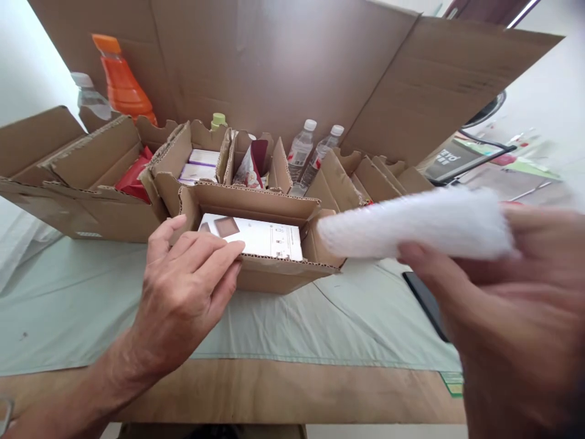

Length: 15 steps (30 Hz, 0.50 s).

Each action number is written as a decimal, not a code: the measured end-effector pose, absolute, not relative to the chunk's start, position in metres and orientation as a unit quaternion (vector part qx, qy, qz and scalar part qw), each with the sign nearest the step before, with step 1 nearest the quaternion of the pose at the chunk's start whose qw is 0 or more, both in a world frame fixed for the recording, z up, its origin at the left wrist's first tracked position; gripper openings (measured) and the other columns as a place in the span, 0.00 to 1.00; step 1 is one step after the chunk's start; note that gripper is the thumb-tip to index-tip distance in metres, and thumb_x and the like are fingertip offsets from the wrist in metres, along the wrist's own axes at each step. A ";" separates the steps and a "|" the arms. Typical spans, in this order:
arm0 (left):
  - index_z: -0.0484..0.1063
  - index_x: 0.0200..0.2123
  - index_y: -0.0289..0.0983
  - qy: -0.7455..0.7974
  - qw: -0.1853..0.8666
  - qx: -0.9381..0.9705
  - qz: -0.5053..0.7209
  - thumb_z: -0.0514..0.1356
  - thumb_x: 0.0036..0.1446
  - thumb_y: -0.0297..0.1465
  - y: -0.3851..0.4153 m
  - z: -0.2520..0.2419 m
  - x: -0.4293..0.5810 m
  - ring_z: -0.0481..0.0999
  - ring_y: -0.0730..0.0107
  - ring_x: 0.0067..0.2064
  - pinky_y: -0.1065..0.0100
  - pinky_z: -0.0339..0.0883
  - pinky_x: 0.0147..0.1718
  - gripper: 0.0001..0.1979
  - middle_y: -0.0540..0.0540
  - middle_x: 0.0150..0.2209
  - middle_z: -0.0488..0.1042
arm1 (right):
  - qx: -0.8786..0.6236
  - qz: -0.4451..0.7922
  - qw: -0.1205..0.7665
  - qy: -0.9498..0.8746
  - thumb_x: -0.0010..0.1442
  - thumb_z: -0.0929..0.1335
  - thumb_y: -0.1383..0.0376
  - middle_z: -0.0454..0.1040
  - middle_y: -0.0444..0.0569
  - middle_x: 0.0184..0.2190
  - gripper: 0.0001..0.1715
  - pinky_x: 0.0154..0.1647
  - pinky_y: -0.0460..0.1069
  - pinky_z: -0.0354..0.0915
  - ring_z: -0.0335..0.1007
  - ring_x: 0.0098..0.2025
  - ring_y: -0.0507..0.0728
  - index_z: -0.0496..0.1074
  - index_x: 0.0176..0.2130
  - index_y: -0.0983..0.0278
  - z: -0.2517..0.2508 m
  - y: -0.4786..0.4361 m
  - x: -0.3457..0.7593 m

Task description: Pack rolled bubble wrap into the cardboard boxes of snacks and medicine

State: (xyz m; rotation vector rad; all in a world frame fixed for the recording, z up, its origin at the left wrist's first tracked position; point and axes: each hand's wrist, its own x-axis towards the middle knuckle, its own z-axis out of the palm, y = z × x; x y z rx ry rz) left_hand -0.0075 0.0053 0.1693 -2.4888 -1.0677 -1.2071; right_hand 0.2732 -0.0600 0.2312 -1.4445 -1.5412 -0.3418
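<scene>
My right hand (507,292) is closed around a white cylindrical roll (420,225), held in the air right of the front cardboard box (274,273). Its surface looks soft and bumpy, but blur hides what it is made of. My left hand (183,292) grips the front wall of that box near its left end, fingers over the rim and thumb outside. Inside the box lies a white printed carton (260,238) with a brown square picture; my left fingertips are close to it, and I cannot tell if they touch.
Behind stand more cardboard bins (100,213), holding a red packet (136,177), white-purple cartons (201,164) and clear bottles (301,149). An orange bottle (125,85) stands at the back left before a tall cardboard panel (283,67). A dark phone-like slab (425,305) lies on green cloth (283,323).
</scene>
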 end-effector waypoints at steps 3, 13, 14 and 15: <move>0.73 0.49 0.44 -0.365 0.077 -0.833 -0.410 0.60 0.66 0.23 -0.002 0.167 -0.008 0.80 0.62 0.38 0.42 0.61 0.62 0.12 0.50 0.39 0.82 | -0.616 -0.137 0.419 -0.653 0.64 0.74 0.58 0.77 0.50 0.42 0.23 0.32 0.50 0.71 0.75 0.34 0.55 0.72 0.57 0.59 0.231 -0.022 0.263; 0.74 0.46 0.42 -0.365 0.067 -0.830 -0.417 0.60 0.66 0.22 -0.002 0.168 -0.010 0.80 0.63 0.37 0.44 0.63 0.60 0.10 0.50 0.38 0.83 | -0.632 -0.307 0.107 -0.703 0.55 0.70 0.68 0.68 0.43 0.18 0.27 0.26 0.49 0.47 0.60 0.20 0.53 0.76 0.55 0.56 0.233 -0.011 0.243; 0.75 0.45 0.42 -0.364 0.071 -0.828 -0.420 0.60 0.65 0.22 -0.002 0.168 -0.009 0.80 0.63 0.37 0.45 0.63 0.60 0.10 0.50 0.38 0.83 | -0.636 -0.315 0.077 -0.700 0.55 0.70 0.69 0.67 0.43 0.17 0.22 0.25 0.49 0.44 0.59 0.19 0.53 0.77 0.50 0.58 0.235 -0.012 0.242; 0.75 0.45 0.41 -0.363 0.074 -0.827 -0.423 0.60 0.65 0.23 -0.002 0.168 -0.009 0.80 0.63 0.37 0.45 0.63 0.60 0.09 0.50 0.38 0.83 | -0.640 -0.323 0.051 -0.695 0.54 0.70 0.69 0.65 0.44 0.16 0.16 0.25 0.49 0.43 0.59 0.18 0.53 0.78 0.44 0.59 0.237 -0.013 0.240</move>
